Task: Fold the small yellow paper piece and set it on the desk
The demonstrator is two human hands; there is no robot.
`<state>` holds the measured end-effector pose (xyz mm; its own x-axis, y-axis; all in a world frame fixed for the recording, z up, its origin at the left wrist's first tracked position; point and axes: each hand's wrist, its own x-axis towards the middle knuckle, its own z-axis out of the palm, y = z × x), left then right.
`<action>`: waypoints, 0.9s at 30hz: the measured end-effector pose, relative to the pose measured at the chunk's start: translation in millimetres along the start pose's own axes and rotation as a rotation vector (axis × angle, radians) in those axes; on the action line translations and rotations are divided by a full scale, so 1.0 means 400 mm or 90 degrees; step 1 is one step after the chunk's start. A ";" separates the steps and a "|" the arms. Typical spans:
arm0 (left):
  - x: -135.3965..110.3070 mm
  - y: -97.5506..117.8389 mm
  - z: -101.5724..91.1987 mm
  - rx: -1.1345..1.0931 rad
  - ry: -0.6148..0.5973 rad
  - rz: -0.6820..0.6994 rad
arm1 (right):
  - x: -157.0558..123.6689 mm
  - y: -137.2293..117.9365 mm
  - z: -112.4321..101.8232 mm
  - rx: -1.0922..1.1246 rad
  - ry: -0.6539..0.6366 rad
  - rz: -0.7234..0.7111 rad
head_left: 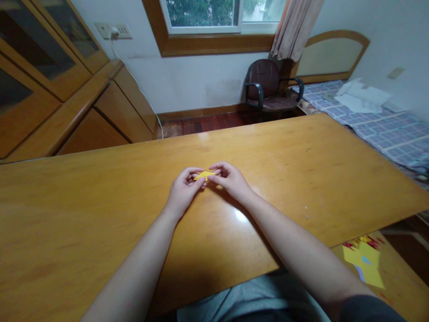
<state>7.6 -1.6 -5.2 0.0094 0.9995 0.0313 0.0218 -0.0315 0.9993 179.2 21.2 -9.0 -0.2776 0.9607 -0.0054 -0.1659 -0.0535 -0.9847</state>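
Both grips pinch one small, flat yellow folded paper piece point(205, 175) — left hand point(182, 190), right hand point(231, 180) — over glossy wooden bench point(301, 179).

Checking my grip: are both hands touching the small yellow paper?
Touching. The head view shows the left hand and right hand each pinching an end of the yellow paper.

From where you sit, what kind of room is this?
Probably a bedroom or dorm-style room at home: a bed with a checked cover, wooden cabinets, and an armchair under the window.
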 end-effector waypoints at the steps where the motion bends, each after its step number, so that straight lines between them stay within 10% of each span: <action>1: -0.001 0.001 0.000 -0.002 0.002 -0.005 | 0.000 -0.002 -0.001 0.007 0.002 0.001; 27: 0.003 -0.006 0.002 -0.006 0.006 -0.006 | 0.009 0.014 -0.004 -0.016 -0.010 -0.018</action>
<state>8.4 -0.2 -7.4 -0.0009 0.9997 0.0226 0.0124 -0.0226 0.9997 178.9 24.7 -14.8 -0.2876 0.9574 0.0249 -0.1496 -0.0192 -0.9886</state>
